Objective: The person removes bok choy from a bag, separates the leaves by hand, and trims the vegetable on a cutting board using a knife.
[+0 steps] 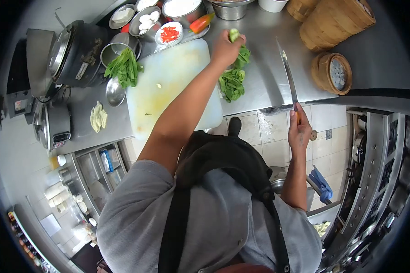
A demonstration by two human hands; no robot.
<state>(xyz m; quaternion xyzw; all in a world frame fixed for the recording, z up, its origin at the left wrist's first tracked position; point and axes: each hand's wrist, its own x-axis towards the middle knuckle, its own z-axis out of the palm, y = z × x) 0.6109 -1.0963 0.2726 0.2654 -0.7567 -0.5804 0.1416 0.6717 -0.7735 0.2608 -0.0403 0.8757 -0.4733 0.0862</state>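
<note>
My left hand (228, 48) is closed on a bunch of leafy greens (242, 57), held just right of the white cutting board (168, 86). More greens (232, 85) lie at the board's right edge, below that hand. Out to the right, my right hand (299, 125) grips the handle of a knife (288, 70), its long blade pointing away from me over the steel counter, with a small pale bit stuck near the tip. Small scraps (159, 85) sit on the board. Another bunch of greens (125, 67) rests over a metal bowl at the board's left.
Behind the board stand a bowl of cut red pieces (169, 33), a bowl of eggs (146, 22) and a red-orange pepper (202, 23). Bamboo steamers (321, 73) are at the right. A metal bowl (115, 92), pale leaves (98, 117) and a cooker (54, 125) lie left.
</note>
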